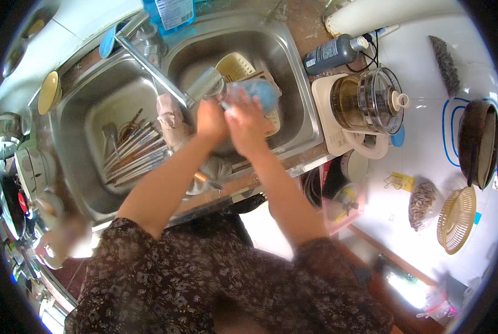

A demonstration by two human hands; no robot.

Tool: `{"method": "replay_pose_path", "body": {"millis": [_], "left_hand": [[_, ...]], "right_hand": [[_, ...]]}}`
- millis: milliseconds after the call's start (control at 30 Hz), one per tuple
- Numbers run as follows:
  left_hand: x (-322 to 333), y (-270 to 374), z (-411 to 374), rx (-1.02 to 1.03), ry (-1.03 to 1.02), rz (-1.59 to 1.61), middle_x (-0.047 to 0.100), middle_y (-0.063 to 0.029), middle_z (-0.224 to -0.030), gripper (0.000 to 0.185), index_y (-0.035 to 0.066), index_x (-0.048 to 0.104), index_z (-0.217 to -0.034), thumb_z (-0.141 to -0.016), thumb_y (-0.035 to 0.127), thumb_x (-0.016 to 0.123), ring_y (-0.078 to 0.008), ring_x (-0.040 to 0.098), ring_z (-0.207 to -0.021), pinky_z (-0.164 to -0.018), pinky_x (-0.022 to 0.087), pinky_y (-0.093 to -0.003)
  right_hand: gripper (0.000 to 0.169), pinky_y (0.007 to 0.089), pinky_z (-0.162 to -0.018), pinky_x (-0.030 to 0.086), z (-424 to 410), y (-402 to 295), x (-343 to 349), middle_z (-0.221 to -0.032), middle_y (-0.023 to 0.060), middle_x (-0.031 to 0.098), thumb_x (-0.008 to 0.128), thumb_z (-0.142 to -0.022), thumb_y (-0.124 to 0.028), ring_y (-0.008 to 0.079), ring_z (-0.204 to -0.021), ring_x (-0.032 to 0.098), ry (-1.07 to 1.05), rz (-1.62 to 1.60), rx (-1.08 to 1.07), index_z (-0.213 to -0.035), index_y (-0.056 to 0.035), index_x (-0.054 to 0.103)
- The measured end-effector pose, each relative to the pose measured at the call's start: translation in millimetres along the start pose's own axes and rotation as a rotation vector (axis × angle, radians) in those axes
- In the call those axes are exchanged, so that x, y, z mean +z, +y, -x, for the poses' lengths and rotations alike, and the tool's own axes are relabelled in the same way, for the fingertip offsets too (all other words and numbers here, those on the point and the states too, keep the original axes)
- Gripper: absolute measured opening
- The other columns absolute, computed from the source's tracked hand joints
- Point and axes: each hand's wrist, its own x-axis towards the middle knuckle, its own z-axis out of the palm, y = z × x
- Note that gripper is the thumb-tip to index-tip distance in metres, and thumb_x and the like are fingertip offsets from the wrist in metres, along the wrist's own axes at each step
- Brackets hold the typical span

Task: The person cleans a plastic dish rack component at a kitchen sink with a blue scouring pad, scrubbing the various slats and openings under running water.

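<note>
Over the right basin of a steel double sink [290,96], my left hand [213,119] is beside the handle end of a blue scrubber [261,95], its fingers closed around something thin that is mostly hidden. My right hand [247,121] lies on the blue scrubber, blurred, fingers partly spread; its exact grip is unclear. Just above my left hand is the metal spout end of the faucet [153,71]. Beneath the scrubber lies a cream plastic basket [234,67]. Many chopsticks [136,154] and some utensils lie in the left basin.
A cloth [171,121] drapes over the sink's divider. An orange-handled knife [205,179] rests at the front edge. On the right stand a glass kettle on its base [357,102] and a grey bottle [330,54]. A blue bottle [171,14] stands behind; another person's hand [50,248] shows at left.
</note>
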Motion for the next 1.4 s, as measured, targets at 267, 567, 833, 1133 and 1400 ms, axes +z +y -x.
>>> {"method": "replay_pose_path", "body": {"millis": [267, 567, 833, 1133, 1400], "left_hand": [[-16.0, 42.8, -0.7, 0.105, -0.001, -0.014, 0.062, -0.0194, -0.088, 0.061, -0.004, 0.059, -0.090, -0.042, 0.027, 0.082, -0.0305, 0.061, -0.084, -0.076, 0.049, -0.0361], [-23.7, 28.1, 3.8, 0.133, 0.042, -0.054, 0.061, -0.0179, -0.093, 0.062, 0.002, 0.057, -0.098, -0.046, 0.025, 0.080, -0.0332, 0.059, -0.089, -0.080, 0.047, -0.0386], [-31.6, 38.3, 5.4, 0.058, -0.067, -0.098, 0.058, -0.0193, -0.097, 0.065, 0.000, 0.053, -0.103, -0.050, 0.027, 0.079, -0.0348, 0.056, -0.092, -0.081, 0.045, -0.0394], [-40.7, 51.9, 8.9, 0.058, -0.056, -0.097, 0.061, -0.0199, -0.095, 0.060, 0.001, 0.056, -0.104, -0.051, 0.019, 0.077, -0.0357, 0.059, -0.089, -0.078, 0.047, -0.0394], [-39.0, 48.6, 5.4, -0.016, -0.104, -0.115, 0.062, -0.0176, -0.092, 0.064, 0.002, 0.057, -0.103, -0.045, 0.020, 0.079, -0.0330, 0.059, -0.088, -0.080, 0.048, -0.0375]], "right_hand": [[0.037, 0.0528, -0.103, 0.021, -21.3, 45.3, -26.5, -0.130, 0.0083, 0.046, 0.047, -0.085, -0.013, 0.0282, -0.126, 0.036, 0.060, 0.186, 0.117, -0.122, -0.0115, 0.050], [0.030, 0.0516, -0.101, 0.024, -9.5, 7.9, -14.2, -0.122, 0.0078, 0.052, 0.045, -0.085, -0.009, 0.0279, -0.121, 0.042, -0.101, 0.081, -0.101, -0.113, -0.0096, 0.054], [0.027, 0.0524, -0.099, 0.027, -10.3, 23.3, -20.8, -0.118, 0.0169, 0.053, 0.045, -0.086, -0.010, 0.0338, -0.115, 0.045, -0.011, 0.056, -0.042, -0.110, -0.0047, 0.054], [0.029, 0.0390, -0.089, 0.037, 9.4, 7.6, -15.9, -0.105, 0.0190, 0.055, 0.042, -0.091, -0.016, 0.0335, -0.097, 0.052, -0.054, -0.188, 0.011, -0.114, -0.0009, 0.049], [0.023, 0.0359, -0.075, 0.041, -15.5, 44.3, -37.7, -0.088, 0.0169, 0.056, 0.039, -0.093, -0.018, 0.0262, -0.079, 0.053, 0.150, -0.345, 0.324, -0.094, 0.0020, 0.049]]}}
